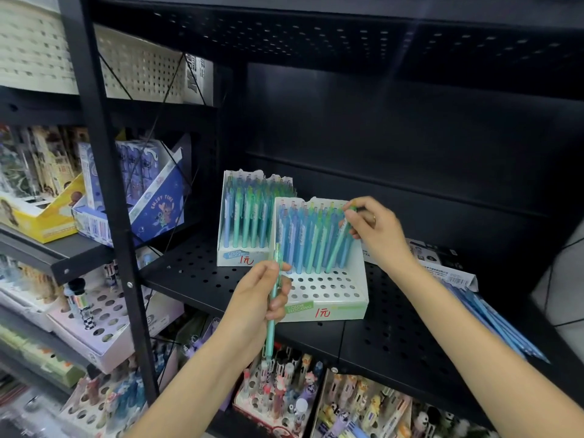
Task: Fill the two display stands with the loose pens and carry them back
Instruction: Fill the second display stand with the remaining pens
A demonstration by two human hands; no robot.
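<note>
Teal pen (272,298) stands near-upright in left hand (262,295).

Two bare forearms, no sleeves, thin gold ring (374,219) on right hand (376,227)

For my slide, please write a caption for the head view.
Right hand seats a green pen in the front stand; left hand holds another.
</note>
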